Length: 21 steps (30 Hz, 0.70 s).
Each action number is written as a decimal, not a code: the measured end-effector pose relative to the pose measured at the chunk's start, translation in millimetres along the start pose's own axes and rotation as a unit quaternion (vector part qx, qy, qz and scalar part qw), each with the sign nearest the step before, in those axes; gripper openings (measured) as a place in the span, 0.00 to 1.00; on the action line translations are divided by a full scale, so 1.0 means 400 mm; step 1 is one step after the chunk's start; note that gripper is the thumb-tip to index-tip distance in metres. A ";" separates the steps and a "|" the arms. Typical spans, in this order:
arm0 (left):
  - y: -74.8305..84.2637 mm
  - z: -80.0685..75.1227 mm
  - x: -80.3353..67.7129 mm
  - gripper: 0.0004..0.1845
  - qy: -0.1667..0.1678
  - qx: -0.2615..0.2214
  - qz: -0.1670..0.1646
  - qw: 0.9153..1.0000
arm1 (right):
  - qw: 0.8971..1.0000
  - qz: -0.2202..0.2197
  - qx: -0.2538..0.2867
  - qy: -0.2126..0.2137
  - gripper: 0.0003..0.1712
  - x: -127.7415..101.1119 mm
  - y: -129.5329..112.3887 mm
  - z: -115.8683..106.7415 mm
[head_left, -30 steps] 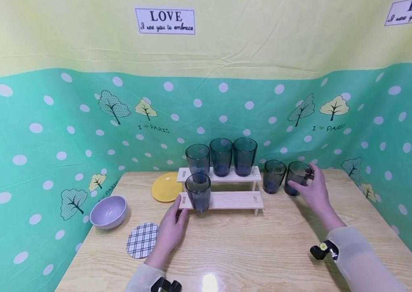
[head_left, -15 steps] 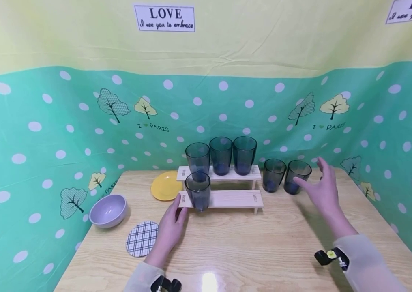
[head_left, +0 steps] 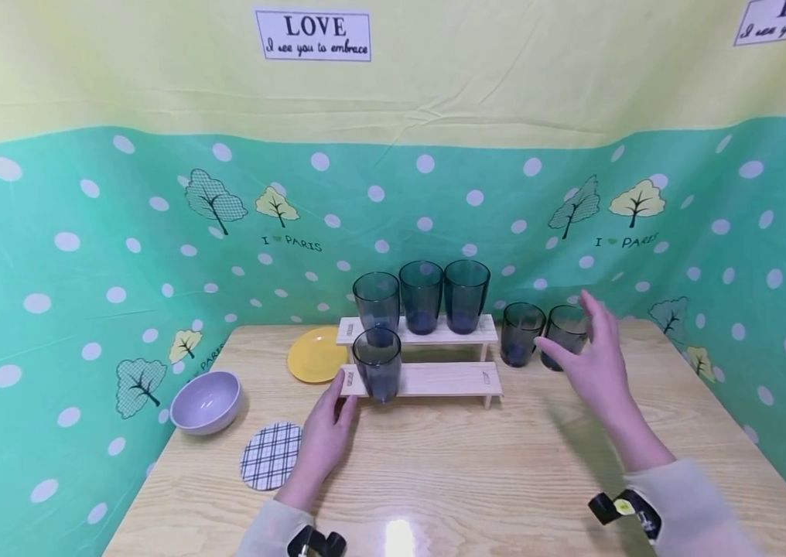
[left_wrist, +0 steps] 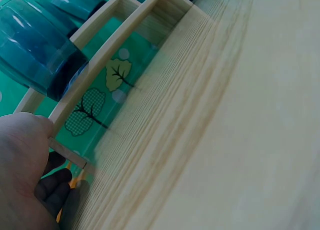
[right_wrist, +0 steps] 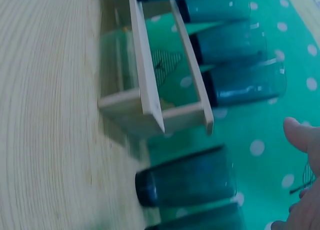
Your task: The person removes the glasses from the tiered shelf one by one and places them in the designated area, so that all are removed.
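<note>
My left hand [head_left: 326,433] grips the left end of a two-tier wooden rack [head_left: 445,381], thumb in front and fingers behind in the left wrist view. A smoky blue glass tumbler [head_left: 377,371] stands upright on the lower tier, close to that hand. Three more, among them the rightmost glass [head_left: 466,298], line the upper tier. Right of the rack, two shorter glasses, a nearer-in one [head_left: 521,340] and an outer one [head_left: 562,340], stand on the table. My right hand [head_left: 602,367] hovers over the outer glass, thumb and fingers spread, holding nothing; it partly covers that glass.
On the left are a lilac bowl [head_left: 207,404], a checked round coaster [head_left: 271,456] and a yellow plate [head_left: 316,356] partly behind the rack. A patterned green and yellow cloth [head_left: 428,178] hangs behind and along both sides of the wooden table [head_left: 476,480].
My right hand let go of the outer glass and drew back to the right, then came back left over it. My left hand, the rack and the glasses stayed put.
</note>
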<state>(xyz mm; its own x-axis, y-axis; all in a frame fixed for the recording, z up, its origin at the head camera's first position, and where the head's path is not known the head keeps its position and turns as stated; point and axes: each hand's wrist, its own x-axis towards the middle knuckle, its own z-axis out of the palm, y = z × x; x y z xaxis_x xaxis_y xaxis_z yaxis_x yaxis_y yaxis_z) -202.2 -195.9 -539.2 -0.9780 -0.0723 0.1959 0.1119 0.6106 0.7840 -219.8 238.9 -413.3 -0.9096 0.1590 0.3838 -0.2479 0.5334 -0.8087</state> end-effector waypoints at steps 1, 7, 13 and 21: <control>0.000 0.000 0.000 0.34 0.000 0.000 0.000 1.000 | 1.000 -0.006 -0.001 -0.002 0.65 -0.004 -0.008 0.006; -0.001 0.001 0.000 0.34 0.005 0.002 0.004 1.000 | 0.999 -0.024 0.013 -0.022 0.65 -0.023 -0.056 0.047; -0.001 0.002 -0.003 0.34 0.007 0.002 0.009 1.000 | 0.997 -0.041 0.036 -0.046 0.65 -0.034 -0.092 0.101; 0.002 -0.002 -0.003 0.34 -0.001 0.000 -0.002 1.000 | 0.993 -0.047 0.071 -0.079 0.65 -0.051 -0.133 0.170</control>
<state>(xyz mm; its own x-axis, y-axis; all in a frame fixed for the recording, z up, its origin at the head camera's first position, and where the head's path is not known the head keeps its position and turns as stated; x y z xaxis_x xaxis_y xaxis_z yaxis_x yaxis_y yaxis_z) -200.9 -195.9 -538.3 -0.9789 -0.0730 0.1908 0.1074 0.6107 0.7845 -210.8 150.7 -408.4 -0.9188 -0.0244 0.3941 -0.3677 0.4161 -0.8316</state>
